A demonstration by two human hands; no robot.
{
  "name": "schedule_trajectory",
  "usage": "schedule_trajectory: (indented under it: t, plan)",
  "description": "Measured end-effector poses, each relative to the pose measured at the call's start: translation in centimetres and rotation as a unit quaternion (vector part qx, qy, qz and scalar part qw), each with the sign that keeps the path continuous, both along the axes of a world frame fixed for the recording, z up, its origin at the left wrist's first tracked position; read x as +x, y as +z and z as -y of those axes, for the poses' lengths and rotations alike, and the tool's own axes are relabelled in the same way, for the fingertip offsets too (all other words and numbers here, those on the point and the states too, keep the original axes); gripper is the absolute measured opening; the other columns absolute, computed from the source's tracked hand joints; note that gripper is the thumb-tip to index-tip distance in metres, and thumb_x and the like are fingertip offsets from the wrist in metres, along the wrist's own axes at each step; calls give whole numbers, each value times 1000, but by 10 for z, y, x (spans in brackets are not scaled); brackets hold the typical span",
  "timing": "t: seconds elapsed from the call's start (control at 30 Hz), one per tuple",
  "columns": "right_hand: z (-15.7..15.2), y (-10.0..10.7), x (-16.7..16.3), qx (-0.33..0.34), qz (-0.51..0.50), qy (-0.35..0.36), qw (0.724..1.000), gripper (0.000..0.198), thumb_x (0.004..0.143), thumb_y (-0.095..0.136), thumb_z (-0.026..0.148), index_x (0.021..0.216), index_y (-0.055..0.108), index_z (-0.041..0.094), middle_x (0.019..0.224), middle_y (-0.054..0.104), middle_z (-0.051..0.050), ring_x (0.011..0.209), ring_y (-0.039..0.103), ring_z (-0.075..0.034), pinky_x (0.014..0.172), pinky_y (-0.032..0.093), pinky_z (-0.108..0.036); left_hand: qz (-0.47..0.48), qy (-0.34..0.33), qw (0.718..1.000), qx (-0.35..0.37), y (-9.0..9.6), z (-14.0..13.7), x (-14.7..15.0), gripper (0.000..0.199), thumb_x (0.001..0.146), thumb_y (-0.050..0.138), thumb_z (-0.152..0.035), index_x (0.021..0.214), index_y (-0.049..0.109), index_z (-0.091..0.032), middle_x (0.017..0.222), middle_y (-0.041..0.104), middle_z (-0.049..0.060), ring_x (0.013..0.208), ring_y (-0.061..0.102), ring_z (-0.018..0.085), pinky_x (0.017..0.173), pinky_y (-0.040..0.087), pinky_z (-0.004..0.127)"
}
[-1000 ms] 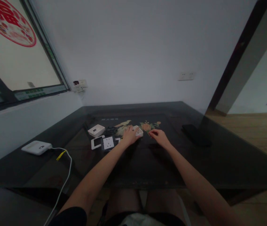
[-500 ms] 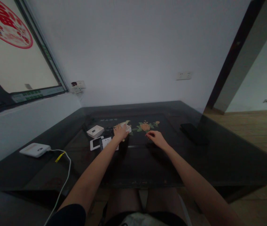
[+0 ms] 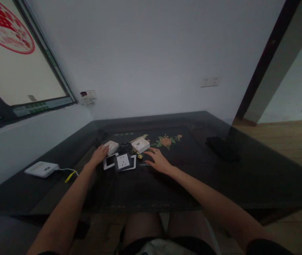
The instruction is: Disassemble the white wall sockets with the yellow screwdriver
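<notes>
My left hand [image 3: 99, 155] rests with its fingers stretched against the left side of a white box [image 3: 111, 147]. My right hand [image 3: 158, 161] hovers low over the table with fingers spread, close to a second white box [image 3: 140, 145] and a small yellow object [image 3: 139, 156] whose kind I cannot make out. Between the hands, a socket plate [image 3: 123, 161] with a dark surround lies partly over a white frame [image 3: 133, 163]. Another white frame [image 3: 110, 161] with a dark middle lies to its left. Behind them is a tangle of black pieces [image 3: 124, 147].
A white device [image 3: 42, 169] with a cable and yellow tag lies on the left of the dark table [image 3: 167, 191]. At the right is a flat black object [image 3: 222, 148]. Wall sockets [image 3: 209, 81] are on the wall behind, and a window [image 3: 20, 71] is at left.
My left hand has left the right-hand white box and moved left to the other one. My right hand has come left and nearer the pile, its fingers opening out.
</notes>
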State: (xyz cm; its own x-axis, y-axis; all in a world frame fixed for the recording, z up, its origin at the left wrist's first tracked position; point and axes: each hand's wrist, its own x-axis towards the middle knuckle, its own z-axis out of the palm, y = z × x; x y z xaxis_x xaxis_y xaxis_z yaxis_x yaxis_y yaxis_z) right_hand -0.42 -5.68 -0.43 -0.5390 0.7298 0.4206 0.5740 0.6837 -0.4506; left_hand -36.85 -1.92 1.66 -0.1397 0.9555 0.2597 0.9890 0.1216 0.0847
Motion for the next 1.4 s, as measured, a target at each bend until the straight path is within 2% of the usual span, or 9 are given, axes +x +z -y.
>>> schedule_trajectory:
  t: [0.2,0.73,0.87,1.0,1.07,1.17,1.2,1.33,1.4]
  plan:
    - [-5,-2,-51,-45,72,-31,996,62,86,60,40,143,38,30,157,17,-13,143,11,-39,107,24,-60,22,32,999,-30,-21,3,-12,48,91,30,-31,128,58,-17,135,52,13,133,40,27,104,39,42]
    - [-3,-3,-74,-57,95,-59,992,45,94,43,39,139,45,32,158,18,-4,143,5,-39,105,16,-70,77,106,991,18,-28,37,20,51,91,33,-45,128,56,-17,133,46,19,131,37,34,104,33,51]
    - [-2,2,-65,-56,76,-45,994,51,93,45,44,142,40,31,157,20,-7,143,9,-39,106,18,-68,99,136,985,38,-17,45,31,56,90,37,-51,131,52,-17,137,40,20,131,35,37,103,34,51]
    - [-4,9,-39,-45,-8,-30,998,51,91,49,43,138,46,21,150,35,-14,140,23,-32,111,24,-52,133,75,973,174,15,54,62,47,89,45,-41,125,56,-13,140,37,18,133,30,36,110,26,49]
    - [-6,12,-22,-49,-94,-23,994,47,92,48,40,132,52,15,140,48,-17,133,38,-27,109,30,-43,217,-42,949,227,30,56,94,37,89,45,-33,116,59,-12,128,50,14,128,39,29,111,27,43]
    - [-7,15,2,-101,-237,-29,966,41,93,43,43,123,57,18,123,61,-12,113,56,-22,98,43,-37,412,-180,881,145,36,54,161,30,90,44,-36,93,65,-15,94,66,8,94,62,21,93,47,35]
    - [-7,15,9,-132,-280,-39,950,41,94,40,44,121,58,20,119,63,-11,108,59,-21,93,46,-36,442,-198,867,120,32,52,185,32,91,41,-38,89,65,-15,86,67,6,83,64,18,82,52,31]
    - [-6,9,23,-228,-384,-88,890,47,95,28,46,122,56,19,115,64,-13,102,63,-22,82,53,-34,695,-212,686,-18,3,45,270,30,88,50,-40,89,64,-14,85,68,7,74,65,15,66,52,25]
    - [-4,3,23,-225,-394,-107,885,46,95,28,43,121,56,17,117,64,-14,105,61,-23,86,52,-35,702,-210,680,-16,-11,41,294,28,88,50,-38,90,64,-14,85,69,7,76,65,15,68,52,25]
